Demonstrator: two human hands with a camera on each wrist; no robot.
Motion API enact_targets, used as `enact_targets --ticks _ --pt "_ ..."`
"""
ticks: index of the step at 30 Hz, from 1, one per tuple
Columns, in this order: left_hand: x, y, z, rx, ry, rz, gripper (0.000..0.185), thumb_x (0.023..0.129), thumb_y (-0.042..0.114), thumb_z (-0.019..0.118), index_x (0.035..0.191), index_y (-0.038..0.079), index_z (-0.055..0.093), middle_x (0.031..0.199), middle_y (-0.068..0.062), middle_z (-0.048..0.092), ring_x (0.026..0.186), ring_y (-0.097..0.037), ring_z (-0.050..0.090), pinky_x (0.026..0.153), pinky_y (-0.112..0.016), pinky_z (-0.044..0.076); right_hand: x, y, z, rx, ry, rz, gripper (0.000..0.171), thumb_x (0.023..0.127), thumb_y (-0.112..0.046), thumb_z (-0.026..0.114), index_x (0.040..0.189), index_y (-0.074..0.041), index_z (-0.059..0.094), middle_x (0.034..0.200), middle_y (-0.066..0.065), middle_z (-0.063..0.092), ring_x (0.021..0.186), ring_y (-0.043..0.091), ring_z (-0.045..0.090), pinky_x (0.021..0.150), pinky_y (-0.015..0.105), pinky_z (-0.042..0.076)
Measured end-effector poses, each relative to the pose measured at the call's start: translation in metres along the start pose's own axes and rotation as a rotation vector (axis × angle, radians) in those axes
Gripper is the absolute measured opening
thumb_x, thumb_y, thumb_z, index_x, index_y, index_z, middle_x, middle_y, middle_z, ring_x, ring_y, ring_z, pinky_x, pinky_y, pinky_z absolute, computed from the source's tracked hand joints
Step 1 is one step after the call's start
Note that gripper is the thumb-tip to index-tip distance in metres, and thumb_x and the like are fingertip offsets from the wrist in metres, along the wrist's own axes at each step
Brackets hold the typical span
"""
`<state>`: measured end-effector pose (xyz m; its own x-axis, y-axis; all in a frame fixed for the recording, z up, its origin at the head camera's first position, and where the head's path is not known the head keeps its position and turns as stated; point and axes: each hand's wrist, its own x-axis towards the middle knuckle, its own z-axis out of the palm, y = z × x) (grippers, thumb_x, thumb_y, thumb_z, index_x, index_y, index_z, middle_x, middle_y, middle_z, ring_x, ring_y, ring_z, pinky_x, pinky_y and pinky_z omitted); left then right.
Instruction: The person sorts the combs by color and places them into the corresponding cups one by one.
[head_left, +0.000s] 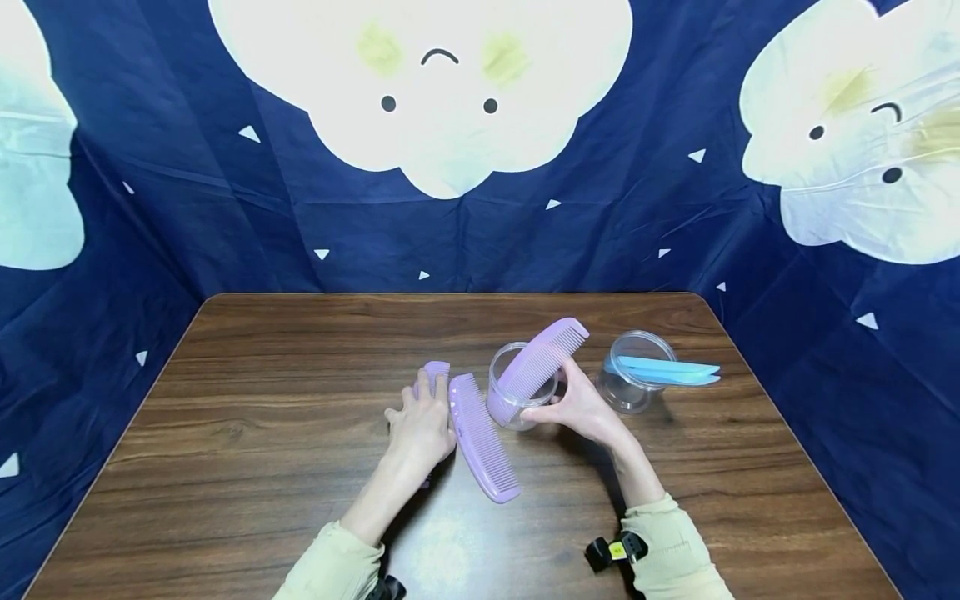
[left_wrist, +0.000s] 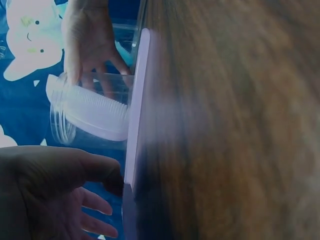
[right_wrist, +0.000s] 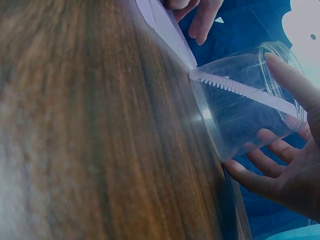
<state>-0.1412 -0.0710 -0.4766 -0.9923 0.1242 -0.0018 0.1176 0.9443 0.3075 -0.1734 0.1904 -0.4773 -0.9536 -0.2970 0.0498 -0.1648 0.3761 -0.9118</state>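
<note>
My right hand (head_left: 581,404) holds a clear plastic jar (right_wrist: 235,120), thumb at the rim and fingers along its side. A purple comb (head_left: 536,367) leans inside that jar, one end rising above the rim. My left hand (head_left: 422,425) lies over another purple comb (head_left: 437,368) on the table, its fingers spread and covering most of it. Between the hands a third purple comb (head_left: 480,442) lies flat, teeth toward the right. In the left wrist view, my left thumb comes right up to the edge of a flat comb (left_wrist: 139,105).
A second clear jar (head_left: 630,392) stands to the right, with light-blue pointed pieces (head_left: 667,371) sticking out over its rim. The wooden table (head_left: 262,400) ends at a dark blue cloth backdrop (head_left: 375,225) with white clouds.
</note>
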Motion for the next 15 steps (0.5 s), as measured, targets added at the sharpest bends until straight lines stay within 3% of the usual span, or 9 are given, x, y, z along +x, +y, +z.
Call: enact_targets --ticks 3,8,15 --pt "0.001 -0.004 -0.003 -0.056 0.008 -0.001 0.086 0.077 0.014 0.076 0.154 0.001 0.04 0.158 -0.033 0.037 0.129 -0.055 0.05 0.088 -0.076 0.049 0.0 0.0 0.0 -0.004 0.001 -0.001 0.082 0.072 -0.016 0.094 0.139 -0.009 0.047 0.125 0.016 0.068 0.114 0.024 0.063 0.094 0.036 0.053" --pt "0.004 -0.012 -0.009 -0.182 -0.038 -0.05 0.091 0.076 0.02 0.076 0.157 0.006 0.038 0.162 -0.029 0.033 0.136 -0.055 0.044 0.097 -0.076 0.047 0.0 0.001 0.0 -0.013 0.0 -0.005 0.082 0.072 -0.017 0.094 0.139 -0.009 0.047 0.125 0.016 0.069 0.113 0.022 0.062 0.091 0.033 0.052" --pt "0.008 -0.027 -0.017 -0.331 -0.048 -0.103 0.091 0.076 0.021 0.07 0.158 0.005 0.036 0.162 -0.028 0.032 0.138 -0.052 0.043 0.108 -0.065 0.046 0.001 0.002 0.0 -0.015 -0.002 -0.008 0.082 0.072 -0.017 0.094 0.138 -0.008 0.046 0.124 0.016 0.069 0.112 0.022 0.063 0.092 0.034 0.052"
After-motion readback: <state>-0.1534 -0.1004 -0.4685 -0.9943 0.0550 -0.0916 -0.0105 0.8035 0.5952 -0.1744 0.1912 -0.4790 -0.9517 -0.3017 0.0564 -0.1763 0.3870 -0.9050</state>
